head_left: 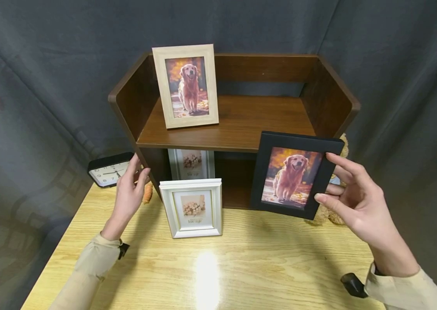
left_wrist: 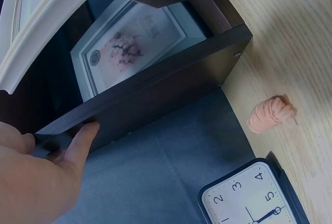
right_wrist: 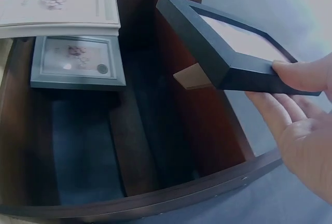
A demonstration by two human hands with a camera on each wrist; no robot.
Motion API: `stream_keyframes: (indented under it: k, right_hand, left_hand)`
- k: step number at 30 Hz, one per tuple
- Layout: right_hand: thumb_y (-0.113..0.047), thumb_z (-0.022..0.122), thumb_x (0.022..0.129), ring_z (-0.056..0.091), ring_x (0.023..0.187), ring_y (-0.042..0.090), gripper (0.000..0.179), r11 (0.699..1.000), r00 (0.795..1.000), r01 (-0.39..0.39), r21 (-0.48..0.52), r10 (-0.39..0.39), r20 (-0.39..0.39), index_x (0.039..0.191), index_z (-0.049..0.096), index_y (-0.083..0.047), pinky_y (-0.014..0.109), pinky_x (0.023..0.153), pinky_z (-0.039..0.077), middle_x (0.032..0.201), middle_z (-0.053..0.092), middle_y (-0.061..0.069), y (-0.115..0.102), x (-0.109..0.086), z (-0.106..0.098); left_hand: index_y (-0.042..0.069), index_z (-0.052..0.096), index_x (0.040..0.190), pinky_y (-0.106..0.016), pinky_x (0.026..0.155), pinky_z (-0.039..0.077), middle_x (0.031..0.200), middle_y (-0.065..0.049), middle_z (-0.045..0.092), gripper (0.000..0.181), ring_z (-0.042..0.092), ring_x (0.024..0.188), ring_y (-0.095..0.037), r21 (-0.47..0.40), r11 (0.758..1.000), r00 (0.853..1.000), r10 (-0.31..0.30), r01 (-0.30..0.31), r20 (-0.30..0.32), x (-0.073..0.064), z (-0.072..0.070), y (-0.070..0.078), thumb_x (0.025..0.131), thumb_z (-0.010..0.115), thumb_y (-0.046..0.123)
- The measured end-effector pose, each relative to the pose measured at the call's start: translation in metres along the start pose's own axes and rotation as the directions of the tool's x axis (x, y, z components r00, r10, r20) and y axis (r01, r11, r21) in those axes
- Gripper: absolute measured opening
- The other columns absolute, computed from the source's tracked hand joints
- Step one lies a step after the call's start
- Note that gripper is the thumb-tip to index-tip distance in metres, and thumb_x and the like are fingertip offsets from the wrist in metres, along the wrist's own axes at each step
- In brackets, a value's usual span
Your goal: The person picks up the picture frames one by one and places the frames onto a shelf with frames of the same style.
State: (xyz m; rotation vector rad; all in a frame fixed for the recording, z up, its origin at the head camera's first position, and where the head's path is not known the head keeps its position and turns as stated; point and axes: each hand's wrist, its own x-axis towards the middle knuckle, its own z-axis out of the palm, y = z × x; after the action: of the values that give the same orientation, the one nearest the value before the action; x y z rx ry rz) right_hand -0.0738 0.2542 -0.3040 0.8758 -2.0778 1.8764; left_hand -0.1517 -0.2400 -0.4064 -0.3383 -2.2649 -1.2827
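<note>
My right hand (head_left: 362, 202) holds a black picture frame (head_left: 259, 172) with a dog photo by its right edge, thumb in front and fingers behind. In the right wrist view the frame (right_wrist: 218, 53) is raised at the brown shelf's front, its stand partly showing behind. At the shelf's left side my left hand (head_left: 128, 196) grips the side panel (left_wrist: 155, 86) by its front edge, thumb and finger on opposite faces. A cream frame (head_left: 160, 86) with a dog photo stands on the upper board (head_left: 261, 116). Upright on the table before the shelf is a white frame (head_left: 217, 206).
Inside the lower compartment stands a pale grey frame (head_left: 176, 163), partly hidden by the white one. Left of the shelf are a black-cased clock (head_left: 110, 170) and a small orange bundle of yarn (left_wrist: 271, 114). A fluffy tan thing (head_left: 344, 146) shows behind the black frame. Dark curtains hang around.
</note>
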Motion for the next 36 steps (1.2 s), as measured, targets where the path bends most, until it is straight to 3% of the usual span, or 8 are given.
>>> stream_keyframes:
  k: [2,4,6,12,20,30,36]
  right_hand:
    - [0.028,0.067,0.089,0.074,0.113,0.012,0.084,1.0,1.0,0.003,0.007,-0.003,-0.022,0.163,0.037,0.002,0.013,0.073,0.058,0.157,0.056,0.009,-0.002,0.002,0.001]
    - [0.034,0.063,0.086,0.072,0.117,0.014,0.088,1.0,0.999,-0.008,0.0,0.008,-0.046,0.163,0.038,0.001,0.02,0.087,0.06,0.159,0.054,0.01,-0.004,0.004,0.001]
    - [0.039,0.059,0.083,0.072,0.117,0.013,0.091,1.0,0.998,-0.02,-0.007,0.019,-0.067,0.163,0.04,0.0,0.021,0.09,0.059,0.158,0.055,0.009,-0.006,0.007,0.002]
    - [0.04,0.056,0.083,0.073,0.115,0.012,0.093,0.994,0.988,-0.1,-0.035,0.096,-0.118,0.164,0.038,-0.001,0.024,0.092,0.059,0.157,0.056,0.011,-0.015,0.015,0.003]
    - [0.03,0.062,0.09,0.073,0.117,0.022,0.083,0.992,0.997,0.059,0.108,-0.053,-0.06,0.163,0.038,-0.001,0.026,0.092,0.06,0.153,0.057,0.018,-0.016,0.027,-0.001]
    - [0.031,0.058,0.091,0.071,0.122,0.024,0.084,0.994,0.997,0.039,0.103,-0.032,-0.067,0.164,0.037,-0.003,0.028,0.099,0.058,0.156,0.052,0.022,-0.024,0.042,0.0]
    - [0.035,0.055,0.088,0.072,0.121,0.026,0.087,0.988,0.996,0.068,0.136,-0.058,-0.073,0.164,0.037,-0.003,0.029,0.099,0.058,0.155,0.051,0.027,-0.026,0.048,0.0]
  left_hand:
    - [0.012,0.042,0.166,-0.007,0.092,0.049,0.153,-0.024,0.056,0.06,0.065,0.123,-0.047,-0.003,1.0,1.0,-0.005,0.005,0.003,0.0,0.0,0.0,0.109,0.056,-0.003]
    - [0.012,0.042,0.166,-0.006,0.092,0.048,0.153,-0.025,0.056,0.06,0.065,0.123,-0.047,-0.003,1.0,1.0,-0.008,0.008,0.004,0.0,0.0,0.001,0.109,0.056,-0.003]
    - [0.011,0.042,0.166,-0.005,0.092,0.047,0.153,-0.025,0.056,0.06,0.064,0.124,-0.047,0.001,1.0,1.0,-0.007,0.007,0.003,0.0,0.0,0.002,0.109,0.056,-0.003]
    - [0.011,0.042,0.166,-0.005,0.092,0.047,0.153,-0.025,0.056,0.06,0.065,0.123,-0.046,0.003,1.0,1.0,-0.009,0.009,0.003,-0.001,0.001,0.002,0.109,0.056,-0.004]
    - [0.013,0.041,0.167,-0.005,0.09,0.048,0.151,-0.027,0.057,0.061,0.066,0.12,-0.048,0.01,1.0,1.0,-0.008,0.008,0.004,0.0,0.0,0.0,0.11,0.055,-0.004]
    - [0.012,0.042,0.166,-0.006,0.09,0.048,0.151,-0.027,0.057,0.06,0.066,0.12,-0.048,0.001,1.0,1.0,-0.001,0.001,0.001,-0.001,0.001,0.001,0.109,0.056,-0.003]
    - [0.012,0.041,0.167,-0.006,0.09,0.049,0.151,-0.028,0.057,0.062,0.066,0.118,-0.048,0.008,1.0,1.0,0.007,-0.007,0.0,0.0,0.001,-0.001,0.109,0.056,-0.004]
